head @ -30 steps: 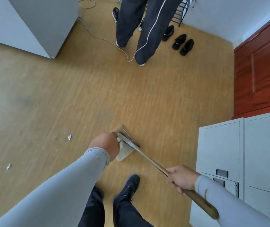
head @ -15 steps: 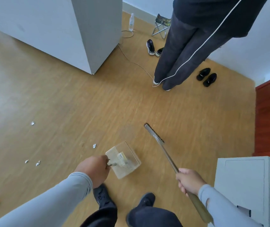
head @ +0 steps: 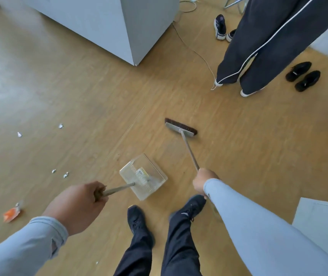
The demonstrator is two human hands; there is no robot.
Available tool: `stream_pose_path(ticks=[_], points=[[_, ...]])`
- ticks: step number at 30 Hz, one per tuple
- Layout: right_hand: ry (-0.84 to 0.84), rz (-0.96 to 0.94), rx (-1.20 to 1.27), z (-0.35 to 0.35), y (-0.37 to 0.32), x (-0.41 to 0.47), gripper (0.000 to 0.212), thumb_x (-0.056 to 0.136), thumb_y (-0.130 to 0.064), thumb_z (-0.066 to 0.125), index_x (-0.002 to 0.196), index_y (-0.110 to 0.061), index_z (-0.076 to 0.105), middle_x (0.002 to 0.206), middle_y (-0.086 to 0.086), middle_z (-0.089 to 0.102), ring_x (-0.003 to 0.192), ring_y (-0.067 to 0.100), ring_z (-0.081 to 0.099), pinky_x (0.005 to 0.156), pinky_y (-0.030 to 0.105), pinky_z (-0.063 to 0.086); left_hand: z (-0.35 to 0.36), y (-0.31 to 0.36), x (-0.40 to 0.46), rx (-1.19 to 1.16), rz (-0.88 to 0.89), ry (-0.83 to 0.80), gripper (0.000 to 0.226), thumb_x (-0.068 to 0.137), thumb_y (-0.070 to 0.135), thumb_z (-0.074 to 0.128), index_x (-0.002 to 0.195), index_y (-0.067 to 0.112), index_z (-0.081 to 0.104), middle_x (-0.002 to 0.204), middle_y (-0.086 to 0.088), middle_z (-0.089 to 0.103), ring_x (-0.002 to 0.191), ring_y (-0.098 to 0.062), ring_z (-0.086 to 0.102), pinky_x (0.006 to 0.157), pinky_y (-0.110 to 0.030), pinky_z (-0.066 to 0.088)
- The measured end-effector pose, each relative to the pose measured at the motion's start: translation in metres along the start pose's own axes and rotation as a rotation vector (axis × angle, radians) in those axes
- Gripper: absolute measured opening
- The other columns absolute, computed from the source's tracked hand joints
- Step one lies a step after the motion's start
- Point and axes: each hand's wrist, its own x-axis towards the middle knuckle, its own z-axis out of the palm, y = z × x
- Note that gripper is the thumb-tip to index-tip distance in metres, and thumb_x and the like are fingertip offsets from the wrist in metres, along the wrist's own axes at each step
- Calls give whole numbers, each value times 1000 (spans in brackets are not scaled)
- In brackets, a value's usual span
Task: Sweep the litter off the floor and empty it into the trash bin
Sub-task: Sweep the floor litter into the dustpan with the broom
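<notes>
Left hand (head: 79,204) grips the metal handle of the clear dustpan (head: 143,177), fingers curled round the brown grip end. The dustpan sits low over the wooden floor (head: 79,96), just ahead of the person's shoes; whether it touches cannot be told. Right hand (head: 202,181) holds the broom (head: 181,129) by its shaft, fingers wrapped round it — the brush head is on the floor, ahead and to the right of the dustpan, apart from it. Litter lies to the left: small pale scraps (head: 60,126) well apart from the pan, and an orange wrapper (head: 12,213) near the left sleeve. A second person (head: 262,46) stands at far right, a pair of black shoes (head: 303,75) beside them.
</notes>
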Motion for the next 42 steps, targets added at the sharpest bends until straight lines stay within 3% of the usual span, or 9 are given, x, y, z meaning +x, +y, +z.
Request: stream_pose_path(ticks=[8, 12, 17, 24, 28, 32, 37, 39, 42], points=[[-116, 45, -232, 25, 103, -74, 65, 95, -21, 37, 158, -31, 25, 151, -1, 48, 125, 23, 58, 102, 29, 47, -11, -16, -6, -6, 16, -45, 15, 99, 42, 53, 111, 38, 62, 80, 16, 64, 71, -3, 61, 61, -19, 45], [-8, 40, -160, -9, 121, -75, 59, 95, -29, 43, 153, -34, 40, 143, -1, 58, 112, 20, 64, 92, 24, 50, -18, -29, -6, -25, 20, -45, 21, 98, 45, 53, 115, 37, 63, 82, 16, 67, 75, -4, 64, 73, -24, 55], [95, -68, -282, -35, 53, -37, 53, 99, -35, 33, 152, -35, 35, 138, 5, 60, 116, 30, 62, 98, 36, 51, -21, -39, 0, -47, -9, -41, 24, 97, 47, 56, 117, 37, 63, 83, 16, 68, 75, -4, 64, 75, -25, 55], [37, -116, -655, -40, 29, -14, 61, 98, -15, 26, 157, -31, 28, 129, 1, 62, 90, 27, 64, 67, 33, 51, -20, -34, 6, -4, -22, -32, 18, 97, 46, 55, 112, 38, 63, 82, 14, 69, 76, -7, 65, 78, -29, 57], [0, -116, -928, -78, 71, -29, 66, 99, -16, 26, 161, -35, 11, 143, 2, 53, 120, 26, 62, 83, 34, 47, -22, -30, 7, 34, -6, -41, 17, 98, 45, 54, 107, 36, 64, 80, 13, 68, 73, -7, 65, 74, -28, 57], [-16, -71, -1117, -114, 104, -40, 68, 98, -14, 26, 160, -36, 11, 143, 1, 54, 124, 24, 60, 90, 35, 48, -23, -25, 11, 24, 2, -41, 19, 98, 46, 54, 113, 37, 62, 83, 15, 67, 75, -6, 64, 77, -28, 57], [10, 7, -1024, -140, 140, -58, 70, 96, -14, 24, 158, -43, 11, 132, 0, 57, 106, 22, 63, 82, 32, 48, -25, -17, 18, 17, 14, -56, 21, 99, 44, 54, 115, 34, 63, 86, 14, 68, 76, -7, 65, 78, -30, 58], [33, 71, -868, -140, 167, -66, 60, 101, -25, 25, 156, -46, 17, 118, 0, 57, 92, 21, 62, 84, 34, 53, -28, -10, 21, 28, 27, -57, 20, 99, 43, 54, 112, 33, 64, 85, 13, 67, 76, -9, 65, 77, -30, 58], [64, 122, -508, -124, 185, -79, 51, 104, -35, 32, 154, -44, 30, 126, 0, 60, 100, 23, 63, 86, 34, 52, -31, 5, 29, 58, 54, -59, 21, 98, 44, 53, 110, 32, 65, 84, 11, 68, 76, -12, 65, 77, -33, 59]])
